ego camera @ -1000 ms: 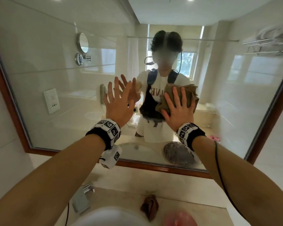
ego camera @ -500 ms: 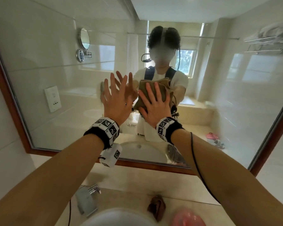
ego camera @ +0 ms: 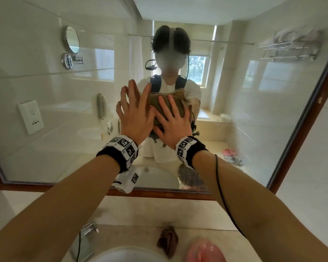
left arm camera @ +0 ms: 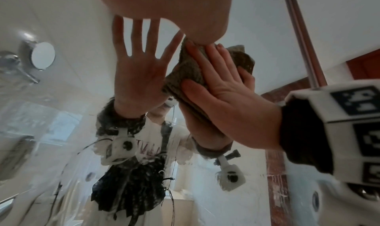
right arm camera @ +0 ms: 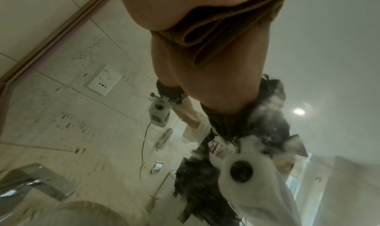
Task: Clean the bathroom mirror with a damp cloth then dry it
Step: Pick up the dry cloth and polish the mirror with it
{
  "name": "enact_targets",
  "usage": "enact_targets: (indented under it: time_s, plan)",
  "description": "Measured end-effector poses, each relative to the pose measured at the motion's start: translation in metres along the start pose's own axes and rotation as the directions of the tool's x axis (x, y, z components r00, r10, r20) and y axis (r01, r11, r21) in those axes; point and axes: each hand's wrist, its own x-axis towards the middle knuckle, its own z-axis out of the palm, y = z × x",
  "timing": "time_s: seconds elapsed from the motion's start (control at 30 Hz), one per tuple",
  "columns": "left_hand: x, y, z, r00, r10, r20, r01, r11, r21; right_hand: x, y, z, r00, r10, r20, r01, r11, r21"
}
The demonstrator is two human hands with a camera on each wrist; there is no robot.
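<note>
The mirror (ego camera: 45, 129) has a brown wooden frame (ego camera: 303, 127) and fills the wall ahead. My left hand (ego camera: 134, 118) lies flat on the glass with its fingers straight and spread. Just to its right, my right hand (ego camera: 171, 125) presses a folded olive-brown cloth (ego camera: 180, 95) against the glass with straight fingers. In the left wrist view the right hand (left arm camera: 226, 96) covers the cloth (left arm camera: 191, 70) beside the left hand's reflection. The right wrist view shows the cloth (right arm camera: 226, 26) bunched in folds under my palm. Streaks and specks mark the glass low down.
Below the mirror runs a beige counter with a chrome faucet (ego camera: 86, 233) and a white basin (ego camera: 121, 255). A dark brown cloth (ego camera: 168, 241) and a pink object (ego camera: 203, 250) lie on the counter near the front edge. A black cable (ego camera: 219, 186) hangs from my right wrist.
My right hand has slid the cloth leftward across the glass until it sits beside the left hand. The left hand has stayed flat on the mirror.
</note>
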Motion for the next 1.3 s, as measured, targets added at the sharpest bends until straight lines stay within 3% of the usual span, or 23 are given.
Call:
enact_targets:
  time_s: [0.37,0.7,0.93,1.13,1.3]
  plan:
    - [-0.002,0.059,0.021,0.999,-0.03,0.02,0.029,0.999,0.033,-0.048,0.087,-0.005,0.997,0.068,-0.036,-0.069,0.998,-0.012]
    - [-0.01,0.131,0.058,0.994,-0.035,0.102,0.022,0.993,0.119,-0.137,0.238,-0.024,0.942,0.335,-0.032,-0.337,0.939,-0.071]
    - [-0.01,0.133,0.061,0.996,-0.029,0.08,0.014,0.984,0.18,-0.127,0.219,-0.029,0.885,0.465,-0.026,-0.466,0.884,-0.032]
    - [-0.012,0.125,0.053,0.995,0.027,0.098,-0.052,0.962,0.268,-0.069,0.166,-0.035,0.953,0.3,-0.038,-0.302,0.952,-0.049]
    - [-0.008,0.098,0.041,0.979,0.188,0.085,-0.204,0.935,0.29,-0.019,0.173,-0.054,0.987,0.111,-0.117,-0.125,0.985,-0.12]
